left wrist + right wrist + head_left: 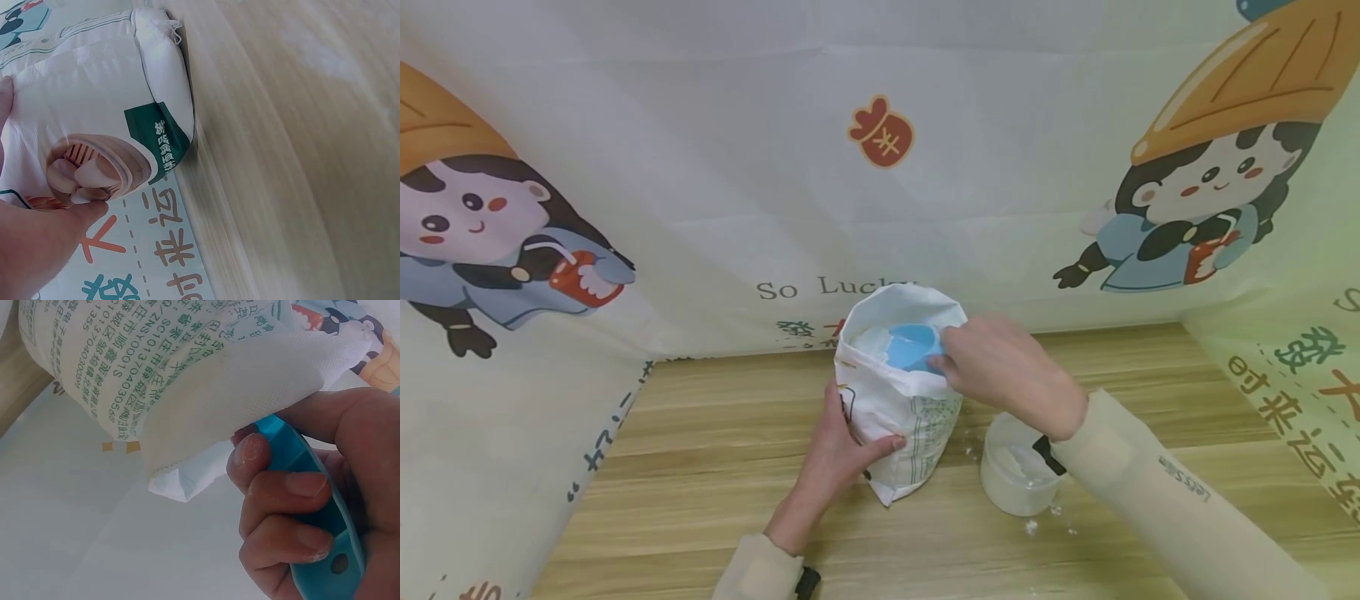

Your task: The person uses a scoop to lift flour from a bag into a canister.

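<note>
A white flour bag (898, 417) stands with its mouth spread, white flour (871, 342) showing inside. My left hand (842, 454) grips the bag's lower left side, thumb across the front; the left wrist view shows a printed steamer of buns (100, 169) on the bag near my fingers. My right hand (1000, 367) holds a blue scoop (913, 346), its bowl inside the bag's mouth against the flour. In the right wrist view, my fingers curl around the scoop's handle (325, 550), and the bag's rim hides the bowl.
A round clear plastic tub (1018, 479) with some white powder in it stands right of the bag, partly under my right forearm. Flour crumbs (1032, 527) lie on the wood-grain table (700, 467) around it. A printed white sheet (737, 167) rises behind and at the sides.
</note>
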The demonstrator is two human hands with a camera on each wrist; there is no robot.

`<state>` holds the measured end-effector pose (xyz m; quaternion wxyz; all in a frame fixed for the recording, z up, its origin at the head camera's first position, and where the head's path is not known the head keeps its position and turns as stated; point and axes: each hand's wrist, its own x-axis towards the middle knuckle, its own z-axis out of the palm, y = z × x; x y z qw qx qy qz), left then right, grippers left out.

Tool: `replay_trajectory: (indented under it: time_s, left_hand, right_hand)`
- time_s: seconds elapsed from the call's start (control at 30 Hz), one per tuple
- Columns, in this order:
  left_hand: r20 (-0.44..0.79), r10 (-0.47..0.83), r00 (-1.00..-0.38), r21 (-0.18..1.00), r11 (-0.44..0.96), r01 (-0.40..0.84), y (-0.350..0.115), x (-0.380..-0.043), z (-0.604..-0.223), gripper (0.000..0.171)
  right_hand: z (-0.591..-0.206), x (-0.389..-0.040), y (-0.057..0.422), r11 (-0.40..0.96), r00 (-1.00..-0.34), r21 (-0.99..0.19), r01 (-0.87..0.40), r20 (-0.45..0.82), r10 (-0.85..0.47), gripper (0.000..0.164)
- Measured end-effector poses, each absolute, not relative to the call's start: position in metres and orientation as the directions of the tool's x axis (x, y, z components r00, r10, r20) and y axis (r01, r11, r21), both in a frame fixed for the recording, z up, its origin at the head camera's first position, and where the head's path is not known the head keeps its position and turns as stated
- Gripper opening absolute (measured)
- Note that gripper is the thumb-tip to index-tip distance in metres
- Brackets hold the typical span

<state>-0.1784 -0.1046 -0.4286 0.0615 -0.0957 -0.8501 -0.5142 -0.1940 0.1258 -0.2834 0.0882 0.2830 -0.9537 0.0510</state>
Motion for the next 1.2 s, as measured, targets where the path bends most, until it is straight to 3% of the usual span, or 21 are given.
replay_trajectory:
  time_s: [0.6,1.2]
  left_hand:
    - [0.21,0.096,-0.973,0.864,0.448,0.231,-0.105,-0.179,-0.43,0.123]
    - [0.221,0.099,-0.97,0.858,0.453,0.242,-0.105,-0.18,-0.431,0.122]
  right_hand:
    - [-0.299,-0.198,0.145,0.805,-0.817,-0.195,-0.56,0.291,-0.498,0.037]
    - [-0.312,-0.193,0.158,0.789,-0.86,-0.351,-0.503,0.292,-0.418,0.027]
